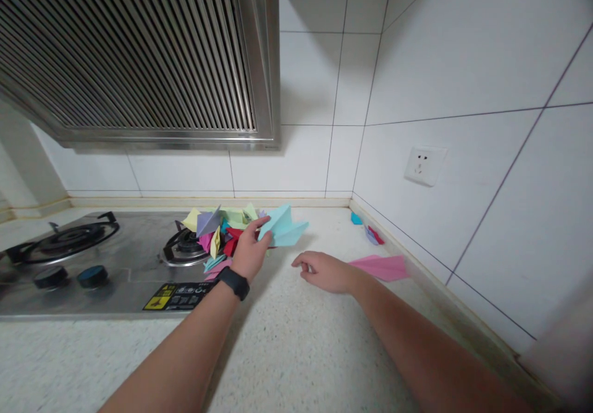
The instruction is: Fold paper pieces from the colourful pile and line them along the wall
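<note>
My left hand [251,252], with a black band on its wrist, pinches a light blue paper plane [283,228] at the right side of a heap. Folded papers [208,223] in yellow, purple, red, green and pink make up that heap, lying over the right burner. To the right, my right hand [324,271] hovers low over the counter with its fingers curled and nothing visible in them. Behind its wrist lies a pink paper plane [382,266], partly covered by the arm.
Small blue [356,218] and purple-red folded papers [373,234] rest by the right wall. A steel gas stove [125,289] with two burners spans the left. The range hood [259,135] hangs low above it. A socket [424,165] is on the tiled wall.
</note>
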A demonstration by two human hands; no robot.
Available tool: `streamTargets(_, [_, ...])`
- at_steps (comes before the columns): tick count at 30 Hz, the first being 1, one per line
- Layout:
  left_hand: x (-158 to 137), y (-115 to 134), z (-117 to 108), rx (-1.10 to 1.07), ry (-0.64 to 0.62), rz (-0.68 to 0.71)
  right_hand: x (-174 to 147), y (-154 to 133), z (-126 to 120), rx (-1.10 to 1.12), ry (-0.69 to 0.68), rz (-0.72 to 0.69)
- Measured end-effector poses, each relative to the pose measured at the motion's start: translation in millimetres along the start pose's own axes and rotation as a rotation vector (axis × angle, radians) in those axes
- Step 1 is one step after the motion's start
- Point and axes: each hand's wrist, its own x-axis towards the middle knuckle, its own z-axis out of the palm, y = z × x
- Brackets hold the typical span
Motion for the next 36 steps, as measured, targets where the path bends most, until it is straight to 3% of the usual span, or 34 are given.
streamTargets(4, [-8.8, -3.6, 13.7, -0.246, -0.079, -0.197, 1.8, -1.3, -0.6, 0.079, 0.102, 0.021])
streamTargets(8, [-13.4, -9.5, 21.5, -0.296, -0.127, -0.277, 2.9, -4.9, -3.0, 0.174, 0.196, 0.008])
streamTargets(17, [-20.6, -1.4, 23.5, -0.206, -0.318, -0.286, 4.1, -2.6, -0.8, 0.278, 0.231, -0.046])
streamTargets(25, [-20.0, -8.2, 25.1, -0.272, -0.345, -0.374, 4.5, -1.3, -1.2, 0.301, 0.19, -0.001])
streamTargets(29, [-22.4, -8.9, 25.4, -0.29, -0.383, -0.381, 4.8, -3.5, -1.0, 0.298, 0.24, -0.02])
streamTargets(36, [-23.1, -12.5, 24.7, -0.084, -0.411, -0.326, 6.3, -2.6, -1.9, 0.244, 0.356, 0.021])
